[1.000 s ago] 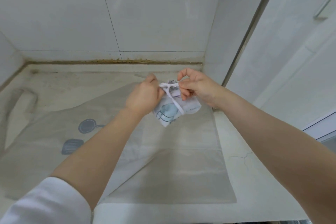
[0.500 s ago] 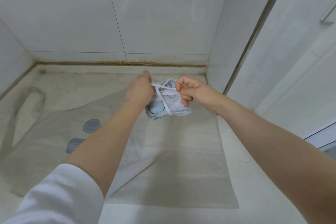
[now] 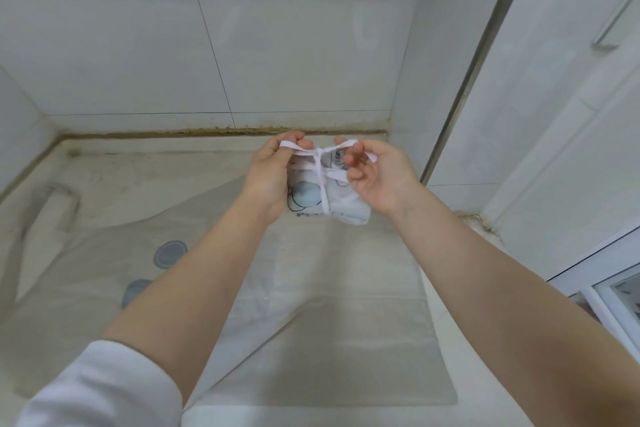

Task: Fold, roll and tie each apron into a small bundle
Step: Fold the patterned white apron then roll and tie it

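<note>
A small white bundle (image 3: 327, 196), printed with a pale blue disc outlined in dark line, is held in the air above the counter (image 3: 214, 163), between the two hands. It is crossed by a white tie (image 3: 320, 163): one strand runs down the bundle's front, and two ends are drawn out sideways from a knot at the bundle's top.

The left end of the tie is pinched by the left hand (image 3: 272, 177), whose fingers are curled, the thumb and forefinger closed on the strand just left of the bundle. The right end is pinched by the right hand (image 3: 379, 177); its forefinger and thumb are closed on the strand, and the other fingers are bent loosely beside the bundle's right edge. Whether the bundle's sides are also touched by the palms cannot be told.

Below the bundle, a second apron (image 3: 311, 305) is spread flat on the counter, translucent grey, with two dull blue shapes printed on it to the bundle's lower left. Its strap (image 3: 52, 204) is laid in a loop well to the left of the bundle. Behind the bundle a tiled wall (image 3: 138, 55) is seen, with a stained seam where it meets the counter. A white sleeve (image 3: 100, 388) is worn on the left arm.
</note>
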The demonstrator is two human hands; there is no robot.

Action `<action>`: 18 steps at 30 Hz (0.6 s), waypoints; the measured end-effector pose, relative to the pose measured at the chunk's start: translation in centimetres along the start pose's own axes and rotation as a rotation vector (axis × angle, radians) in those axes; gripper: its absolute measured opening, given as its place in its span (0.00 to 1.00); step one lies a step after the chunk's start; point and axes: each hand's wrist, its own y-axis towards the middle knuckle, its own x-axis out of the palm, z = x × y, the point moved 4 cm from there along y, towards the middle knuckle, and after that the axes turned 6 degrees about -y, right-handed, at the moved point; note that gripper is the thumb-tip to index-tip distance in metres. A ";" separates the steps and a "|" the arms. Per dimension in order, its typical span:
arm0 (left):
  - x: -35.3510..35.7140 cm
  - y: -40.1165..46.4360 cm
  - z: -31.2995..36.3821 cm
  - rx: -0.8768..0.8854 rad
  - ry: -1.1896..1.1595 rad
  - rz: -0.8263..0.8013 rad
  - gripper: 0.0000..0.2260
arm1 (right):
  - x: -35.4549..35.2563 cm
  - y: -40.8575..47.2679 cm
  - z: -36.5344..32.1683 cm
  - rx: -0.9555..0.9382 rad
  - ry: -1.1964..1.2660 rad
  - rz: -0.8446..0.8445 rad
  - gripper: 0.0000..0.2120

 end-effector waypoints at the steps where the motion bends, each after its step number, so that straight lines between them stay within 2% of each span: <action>1: 0.1 -0.1 0.0 -0.021 -0.012 -0.010 0.08 | 0.2 0.0 0.2 -0.007 0.038 -0.045 0.08; 4: 0.4 0.1 0.1 -0.064 0.078 0.012 0.08 | 0.6 0.0 1.3 0.037 0.063 -0.143 0.12; 8: 0.0 -0.1 -0.4 -0.047 0.445 -0.003 0.13 | 0.1 -0.2 1.3 0.024 -0.396 -0.128 0.15; 12: -0.1 0.0 -0.5 -0.117 0.471 -0.035 0.14 | -0.3 -0.2 0.5 -0.015 -0.596 -0.039 0.15; 18: 0.3 -0.2 0.1 -0.069 0.517 -0.057 0.13 | -0.2 0.5 -0.6 0.030 -0.656 0.019 0.15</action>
